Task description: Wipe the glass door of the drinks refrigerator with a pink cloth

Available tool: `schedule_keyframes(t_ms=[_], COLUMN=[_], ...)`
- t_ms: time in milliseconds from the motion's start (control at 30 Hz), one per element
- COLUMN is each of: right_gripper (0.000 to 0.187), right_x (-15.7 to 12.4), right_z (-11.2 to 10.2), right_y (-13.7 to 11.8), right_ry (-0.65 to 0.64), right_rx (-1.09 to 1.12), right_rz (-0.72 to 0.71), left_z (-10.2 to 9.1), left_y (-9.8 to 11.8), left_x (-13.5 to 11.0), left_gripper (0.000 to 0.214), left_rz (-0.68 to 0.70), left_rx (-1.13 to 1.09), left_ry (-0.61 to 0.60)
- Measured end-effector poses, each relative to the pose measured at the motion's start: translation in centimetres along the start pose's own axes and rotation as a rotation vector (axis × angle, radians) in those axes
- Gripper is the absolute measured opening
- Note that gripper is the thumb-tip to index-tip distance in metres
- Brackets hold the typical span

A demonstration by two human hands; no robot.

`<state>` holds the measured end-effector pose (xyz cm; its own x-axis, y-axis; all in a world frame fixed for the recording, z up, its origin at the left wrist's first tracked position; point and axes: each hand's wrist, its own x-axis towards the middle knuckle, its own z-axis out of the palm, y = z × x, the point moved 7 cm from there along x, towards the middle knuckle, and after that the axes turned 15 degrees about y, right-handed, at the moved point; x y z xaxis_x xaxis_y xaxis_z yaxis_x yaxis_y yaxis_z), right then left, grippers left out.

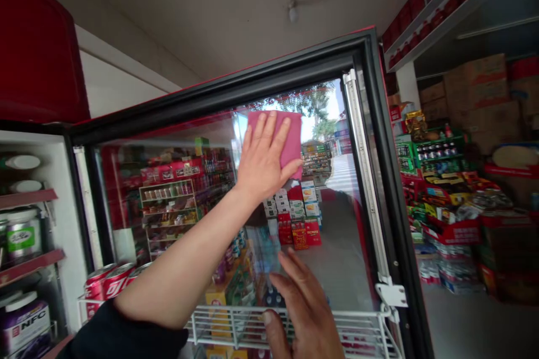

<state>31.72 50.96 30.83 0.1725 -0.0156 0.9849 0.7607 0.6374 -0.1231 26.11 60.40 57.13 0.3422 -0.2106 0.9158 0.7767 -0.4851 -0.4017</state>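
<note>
A pink cloth (293,143) lies flat against the inside of a glass fridge door (337,224). My left hand (261,157) presses on it, palm to the glass, with its fingers stretched out and its thumb on the cloth's lower edge. Lower down, my right hand (305,308) is raised in front of the door with its fingers apart and nothing in them. It is close to a white wire rack (233,328) across the bottom of the door; whether it touches the rack or glass I cannot tell.
Red soda cans (115,279) stand in the door rack at the left. Bottles and jars, one a purple NFC container (26,320), fill the fridge shelves. The door's black frame (373,151) stands swung out. Beyond it are packaged goods (455,207) and cardboard boxes (480,90).
</note>
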Motion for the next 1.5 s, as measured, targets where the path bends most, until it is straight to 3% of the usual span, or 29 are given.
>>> schedule_keyframes(t_ms=[133,233,367,567,867,1000,1233,1300,1400,1500], right_gripper=[0.036,0.036,0.04,0.036,0.04,0.041,0.036,0.037,0.04,0.039], right_x=[-0.5,-0.5,0.0,0.3,-0.7,-1.0,-1.1,-1.1,-1.1,-1.0], right_z=[-0.6,-1.4,-2.3,-4.0,-5.0,-4.8,-5.0,-5.1,-5.4,-6.0], right_y=[1.2,1.9,1.8,2.3,3.0,2.3,1.3,1.2,1.1,1.3], right_ry=[0.02,0.013,-0.018,0.067,0.005,-0.008,-0.008,-0.002,0.002,0.007], right_rx=[-0.011,-0.021,-0.024,-0.06,-0.146,-0.157,-0.137,-0.133,-0.14,-0.159], right_rz=[0.072,0.072,-0.013,0.039,0.073,0.058,0.043,0.041,0.039,0.041], left_z=[-1.9,-2.2,-1.3,1.0,3.6,3.6,2.0,1.8,1.8,2.2], left_y=[-6.6,-8.3,-6.1,0.4,8.7,9.9,12.1,11.8,9.8,7.7], left_x=[-0.9,-1.2,0.1,4.0,7.8,6.3,-3.7,-5.1,-3.0,2.4], left_gripper=[0.097,0.096,0.094,0.091,0.072,0.071,0.084,0.085,0.083,0.082], left_rz=[-0.364,-0.543,-0.57,-0.401,-0.125,-0.078,0.226,0.294,0.235,0.056], left_rx=[0.078,0.112,0.102,0.043,-0.101,-0.072,-0.067,-0.075,-0.068,-0.074], left_ry=[0.083,0.134,0.171,0.139,0.112,0.039,-0.117,-0.148,-0.121,-0.05])
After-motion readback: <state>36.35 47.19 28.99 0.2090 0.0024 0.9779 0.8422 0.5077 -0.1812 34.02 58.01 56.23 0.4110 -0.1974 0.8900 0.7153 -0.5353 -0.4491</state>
